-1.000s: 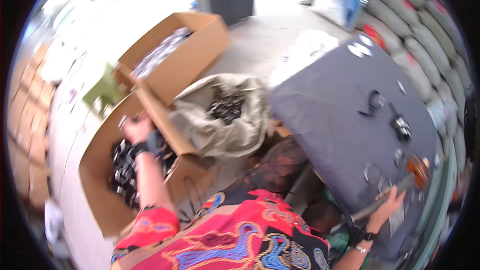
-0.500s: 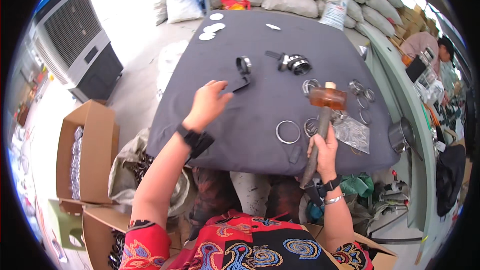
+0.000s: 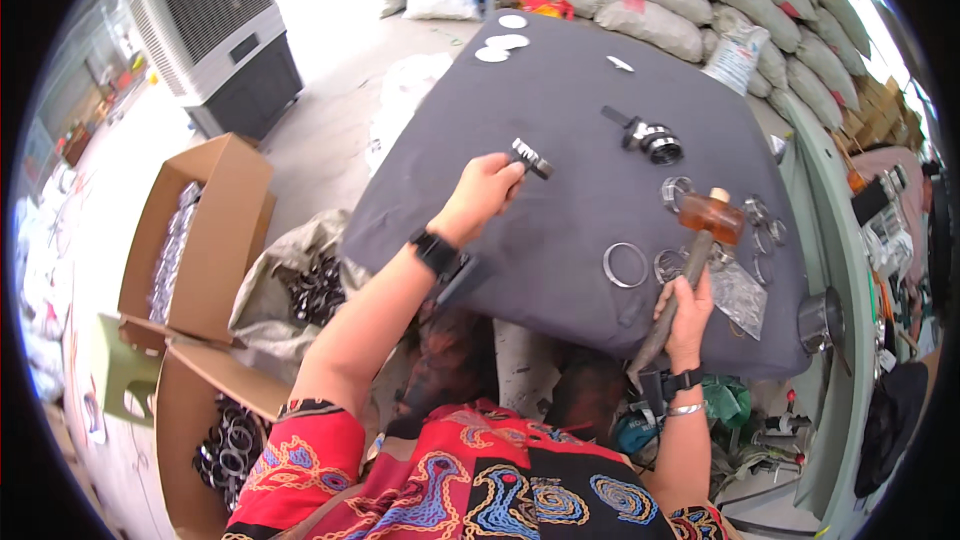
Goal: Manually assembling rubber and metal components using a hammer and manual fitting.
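My left hand (image 3: 485,198) is closed on a black handle with a shiny metal ring (image 3: 530,157), lifted above the dark cloth-covered table (image 3: 430,155); the handle is mostly inside my fingers. A mallet with an amber head (image 3: 711,217) and a worn grey shaft is gripped by my right hand (image 3: 686,318) at the table's near right part. Around the mallet lie several loose metal rings, one of them a wide thin ring (image 3: 625,266), and a clear plastic bag (image 3: 742,300). Farther back rests a similar black handle with stacked rings (image 3: 658,142).
White discs (image 3: 500,48) lie at the far left corner of the table. Left of me stand a cardboard box (image 3: 230,210), a sack of dark parts (image 3: 290,285) and an air cooler (image 3: 215,30). A metal cup (image 3: 820,320) hangs at the right edge; stacked sacks (image 3: 655,25) rise behind.
My left hand has closed on the black handle with the ring and picked it up. The view has swung left. My right hand still holds the mallet.
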`<act>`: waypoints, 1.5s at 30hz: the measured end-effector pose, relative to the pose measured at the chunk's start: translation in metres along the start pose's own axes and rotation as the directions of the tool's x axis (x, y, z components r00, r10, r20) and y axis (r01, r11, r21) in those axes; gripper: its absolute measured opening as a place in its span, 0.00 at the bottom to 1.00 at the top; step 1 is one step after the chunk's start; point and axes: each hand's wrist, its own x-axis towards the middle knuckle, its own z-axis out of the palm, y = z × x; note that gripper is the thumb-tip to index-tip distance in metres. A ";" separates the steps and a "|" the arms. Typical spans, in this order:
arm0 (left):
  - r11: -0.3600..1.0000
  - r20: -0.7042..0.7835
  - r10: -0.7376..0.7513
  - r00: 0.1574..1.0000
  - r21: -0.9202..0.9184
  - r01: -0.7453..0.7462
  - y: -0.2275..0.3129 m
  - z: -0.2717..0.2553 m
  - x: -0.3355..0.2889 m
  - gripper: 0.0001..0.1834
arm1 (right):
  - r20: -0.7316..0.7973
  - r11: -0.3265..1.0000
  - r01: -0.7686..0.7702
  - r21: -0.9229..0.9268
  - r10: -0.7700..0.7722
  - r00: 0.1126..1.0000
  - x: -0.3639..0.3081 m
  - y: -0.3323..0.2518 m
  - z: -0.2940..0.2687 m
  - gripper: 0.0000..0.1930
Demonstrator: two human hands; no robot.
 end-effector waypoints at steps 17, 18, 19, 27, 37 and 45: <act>0.948 -0.251 -0.022 0.968 -0.313 -0.060 -0.116 -0.052 -0.177 0.10 | 0.653 0.564 0.772 -0.292 -0.472 0.592 -0.045 -0.072 0.186 0.31; 0.937 -0.253 -0.003 0.968 -0.339 -0.086 -0.114 -0.051 -0.178 0.10 | 0.646 0.591 0.733 -0.337 -0.421 0.637 -0.050 -0.052 0.196 0.31; 0.943 -0.253 0.024 0.967 -0.315 -0.106 -0.113 -0.051 -0.179 0.11 | 0.705 0.654 0.636 -0.410 -0.215 0.676 -0.055 -0.033 0.203 0.31; 0.951 -0.258 -0.039 0.965 -0.305 -0.043 -0.111 -0.051 -0.177 0.11 | 0.566 0.926 0.131 -0.354 0.100 0.818 -0.052 -0.043 0.174 0.33; 0.944 -0.217 -0.049 0.975 -0.329 -0.026 -0.111 -0.053 -0.179 0.11 | 0.526 0.884 0.039 -0.466 0.241 0.816 -0.085 -0.015 0.154 0.34; 0.946 -0.236 -0.051 0.970 -0.321 -0.029 -0.109 -0.048 -0.178 0.13 | 0.748 0.676 0.531 -0.511 0.045 0.662 -0.099 0.004 0.134 0.35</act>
